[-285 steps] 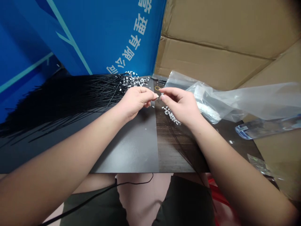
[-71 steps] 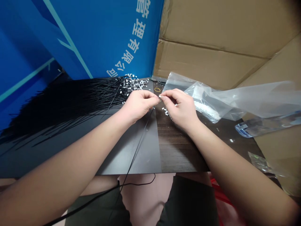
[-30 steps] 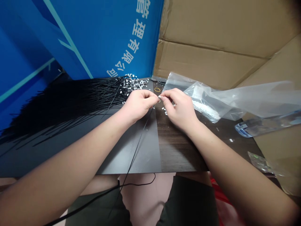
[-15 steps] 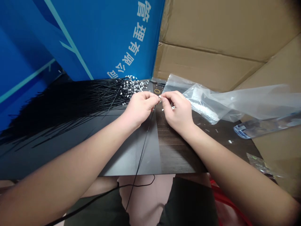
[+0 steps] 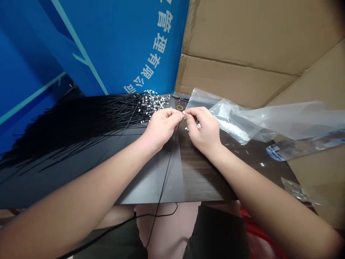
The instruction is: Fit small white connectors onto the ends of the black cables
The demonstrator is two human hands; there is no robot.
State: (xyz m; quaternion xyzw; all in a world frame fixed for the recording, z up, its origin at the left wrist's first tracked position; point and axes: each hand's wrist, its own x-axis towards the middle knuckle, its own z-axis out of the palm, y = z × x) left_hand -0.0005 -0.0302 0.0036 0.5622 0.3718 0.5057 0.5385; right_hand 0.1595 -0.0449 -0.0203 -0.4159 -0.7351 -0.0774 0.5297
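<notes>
My left hand (image 5: 161, 126) and my right hand (image 5: 202, 128) meet fingertip to fingertip above a dark board (image 5: 151, 172). The left hand pinches the end of a thin black string (image 5: 164, 176) that runs down over the board's near edge. The right hand pinches a tiny white clip (image 5: 183, 113) at that string's end. A few loose white clips (image 5: 198, 125) lie under the right hand. A big fan of black strings (image 5: 70, 122) with white clips on their ends (image 5: 153, 101) lies to the left.
A clear plastic bag (image 5: 234, 122) with white clips lies right of my hands, with more clear bags (image 5: 304, 147) further right. A blue printed panel (image 5: 107, 46) and cardboard (image 5: 242, 61) stand behind. A black cable (image 5: 118, 225) crosses my lap.
Both hands stay pinched together at the string's end. The view has tilted so everything sits slightly lower. The string hangs a little further right than 2.4 s ago.
</notes>
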